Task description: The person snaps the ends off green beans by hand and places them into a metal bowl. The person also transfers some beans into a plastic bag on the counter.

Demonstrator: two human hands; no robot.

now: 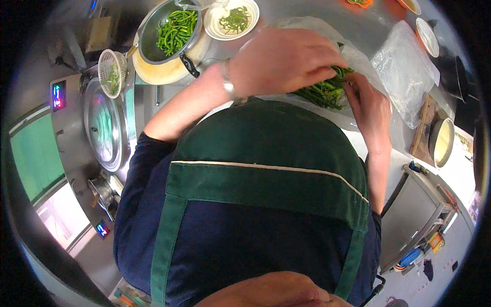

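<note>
Green chili peppers [320, 94] lie heaped in a clear plastic bag [307, 25] on the metal counter in front of my apron. My left hand [284, 63], wearing a metal band at the wrist, reaches over the heap with its fingers curled down. Its fingertips are partly hidden, so I cannot tell whether it holds a pepper. On the other side of the heap, my right hand [366, 96] pinches a green chili pepper [340, 72] between thumb and fingers. The two hands' fingertips are close together.
A metal pan [142, 42] of green chili peppers rests on a round cutting board [153, 76]. Beside it is a white bowl [209, 28] with green trimmings. A plastic strainer basket [101, 71] stands near a large metal lid [103, 134]. Another plastic bag [401, 73] lies right.
</note>
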